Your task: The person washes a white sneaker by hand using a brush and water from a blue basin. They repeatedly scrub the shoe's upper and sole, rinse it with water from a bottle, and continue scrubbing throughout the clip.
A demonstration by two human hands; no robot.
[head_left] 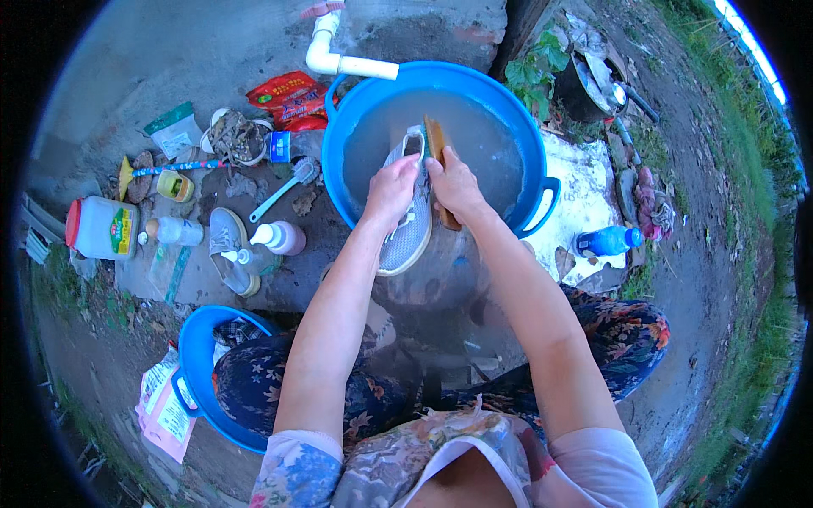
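My left hand (391, 188) grips a grey mesh shoe (409, 233) with a pale sole, held over the near rim of a big blue basin (525, 144) of cloudy water. My right hand (456, 184) is shut on a wooden scrub brush (437, 142), pressed against the shoe's upper side. The shoe's toe points toward me and overhangs the basin's edge. Both forearms come in from below, above my floral-trousered knees.
A white pipe (339, 61) ends over the basin. On the concrete to the left lie a second grey shoe (230, 247), a white pump bottle (279, 238), a blue-handled brush (284, 188), a white jug with red cap (103, 227) and a red packet (288, 95). A smaller blue basin (196, 356) sits lower left; a blue bottle (608, 241) lies right.
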